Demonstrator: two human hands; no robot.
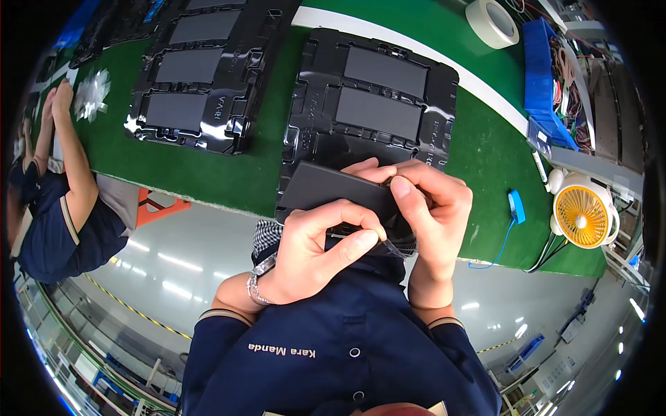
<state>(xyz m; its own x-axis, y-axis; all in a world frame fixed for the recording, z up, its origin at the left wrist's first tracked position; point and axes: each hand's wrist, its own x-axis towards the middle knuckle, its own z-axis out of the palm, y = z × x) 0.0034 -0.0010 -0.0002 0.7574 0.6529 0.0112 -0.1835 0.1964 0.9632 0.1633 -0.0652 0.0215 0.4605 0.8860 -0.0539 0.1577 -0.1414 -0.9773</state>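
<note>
A flat, dark grey rectangular panel is held tilted in front of my body, over the near edge of the table. My right hand pinches its right end between thumb and forefinger, with other fingertips showing behind the far edge. Across the near side lies my left hand, its thumb and forefinger closed together by the near right corner. A thin, see-through dark piece sticks out beside those fingertips; what it belongs to is unclear. Just beyond, a black moulded tray carries similar grey panels in its recesses.
Another black tray with grey panels lies to the left. On the right are a tape roll, a blue bin of cables, a blue wired clip and a small yellow fan. A co-worker's arm reaches in at far left.
</note>
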